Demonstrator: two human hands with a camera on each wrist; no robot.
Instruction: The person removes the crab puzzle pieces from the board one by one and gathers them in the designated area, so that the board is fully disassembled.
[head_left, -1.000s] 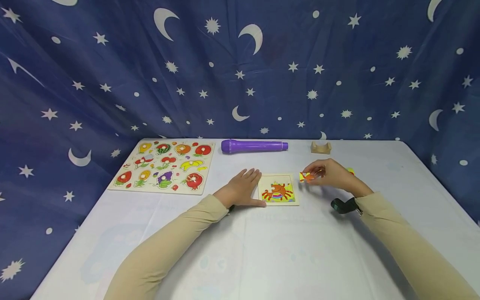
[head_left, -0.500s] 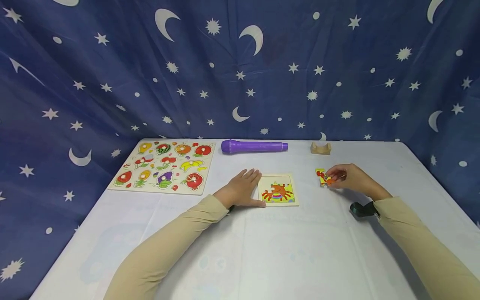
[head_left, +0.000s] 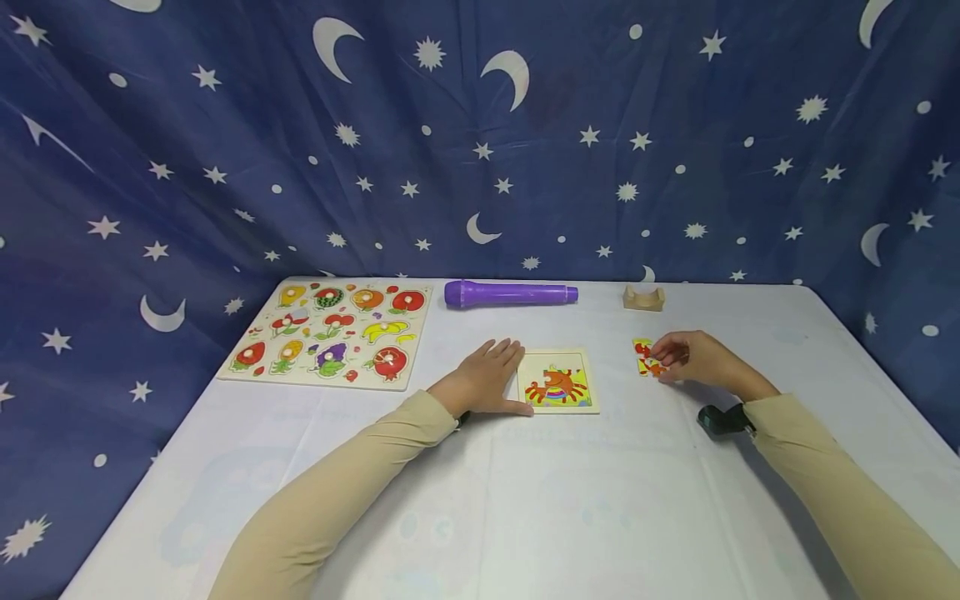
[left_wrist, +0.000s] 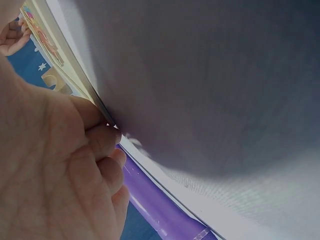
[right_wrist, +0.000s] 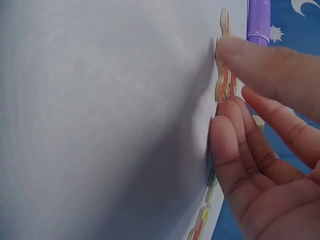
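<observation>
A small wooden puzzle board (head_left: 595, 392) with a crab picture lies mid-table, bare wood showing around part of the picture. My left hand (head_left: 483, 379) rests at its left side, fingers spread, thumb along the near left corner. In the left wrist view the fingers touch the board's edge (left_wrist: 75, 70). To the right, my right hand (head_left: 693, 360) is over red and yellow puzzle pieces (head_left: 642, 354) lying on the table. The right wrist view has thumb and bent fingers apart, touching or very near one puzzle piece (right_wrist: 222, 82); another piece (right_wrist: 200, 225) lies below the fingers.
A fruit peg puzzle (head_left: 326, 333) lies at the left. Along the back are a purple microphone-shaped toy (head_left: 510, 294) and a small notched wooden block (head_left: 643, 298). Behind the white-covered table (head_left: 585, 500) hangs a blue star-and-moon curtain (head_left: 555, 125).
My right hand has moved right, away from the board, carrying a puzzle piece. That piece, tilted half a second ago, now lies flat with the others. My left hand stays put.
</observation>
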